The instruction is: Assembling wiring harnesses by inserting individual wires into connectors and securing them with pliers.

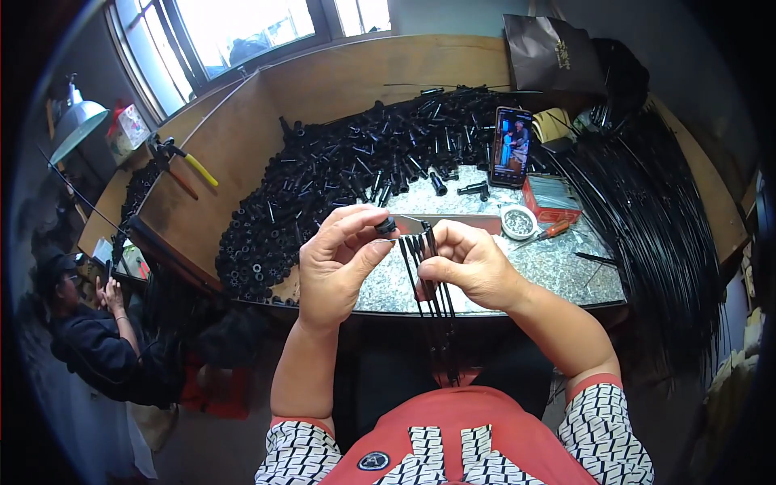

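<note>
My left hand (335,267) is closed, pinching a short black cylindrical part (386,227) between thumb and fingers. Opposite it, my right hand (462,263) is closed around a bunch of thin black rods (436,311), which hang down past the table edge toward my lap. Their upper ends sit close to the black part, and a thin wire-like piece seems to run between the two hands. Whether part and rods touch is too small to tell. A large heap of similar black tubular parts (356,166) lies beyond my hands.
A phone (509,147) stands upright behind a red box (553,200), a small white dish (518,221) and an orange-handled screwdriver (554,229). Long black rods (655,234) drape over the right side. Pliers (184,166) hang on the left wooden wall; another person (105,331) sits beyond.
</note>
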The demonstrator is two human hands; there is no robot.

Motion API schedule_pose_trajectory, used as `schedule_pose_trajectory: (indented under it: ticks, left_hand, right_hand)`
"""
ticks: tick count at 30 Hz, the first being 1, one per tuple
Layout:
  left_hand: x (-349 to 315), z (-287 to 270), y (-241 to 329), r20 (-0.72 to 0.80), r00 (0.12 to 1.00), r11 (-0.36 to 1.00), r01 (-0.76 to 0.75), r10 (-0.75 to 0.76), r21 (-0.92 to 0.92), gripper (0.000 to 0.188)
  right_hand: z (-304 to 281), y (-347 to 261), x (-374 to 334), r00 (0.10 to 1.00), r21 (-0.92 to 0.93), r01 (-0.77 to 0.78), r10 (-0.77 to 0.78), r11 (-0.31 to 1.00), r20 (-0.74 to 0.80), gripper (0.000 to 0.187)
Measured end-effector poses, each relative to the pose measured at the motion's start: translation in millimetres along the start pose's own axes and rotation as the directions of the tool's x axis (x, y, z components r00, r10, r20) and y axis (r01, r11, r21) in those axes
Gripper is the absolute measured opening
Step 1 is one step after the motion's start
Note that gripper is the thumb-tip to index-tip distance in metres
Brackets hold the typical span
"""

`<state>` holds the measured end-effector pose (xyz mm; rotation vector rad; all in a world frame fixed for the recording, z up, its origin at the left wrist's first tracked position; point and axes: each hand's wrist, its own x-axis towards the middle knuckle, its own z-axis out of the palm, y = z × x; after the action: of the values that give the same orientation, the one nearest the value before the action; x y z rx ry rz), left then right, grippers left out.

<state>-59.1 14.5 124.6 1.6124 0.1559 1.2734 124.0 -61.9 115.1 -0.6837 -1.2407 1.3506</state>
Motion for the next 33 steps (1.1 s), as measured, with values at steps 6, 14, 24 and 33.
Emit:
schedule_pose_trajectory:
  ticks: [6,14,24,33]
  left_hand:
    - [3.4,3.0,1.5,0.015,0.999,0.996,0.031,-0.030,-0.085,0.035]
    - [2.4,0.8,-1.0,0.045,0.992,0.925,0.124,-0.115,-0.359,0.029]
    - [1.9,-1.8,-5.3,0.117,0.985,0.885,0.167,-0.129,-0.434,0.027]
    - [2.6,-1.0,-3.7,0.132,0.981,0.887,0.183,-0.139,-0.423,0.026]
  right_hand:
    - [-0.5,-0.3,1.4,1.000,-0.017,-0.011,0.011,1.000,-0.011,0.013]
    - [1.4,-2.0,1.6,1.000,-0.028,-0.019,0.019,0.999,0.006,0.014]
    - [-2.3,0.3,2.6,1.000,-0.035,-0.015,0.015,0.999,-0.001,0.016]
    - [-1.4,-0.6,2.9,1.000,-0.002,-0.025,0.025,1.000,-0.008,0.015]
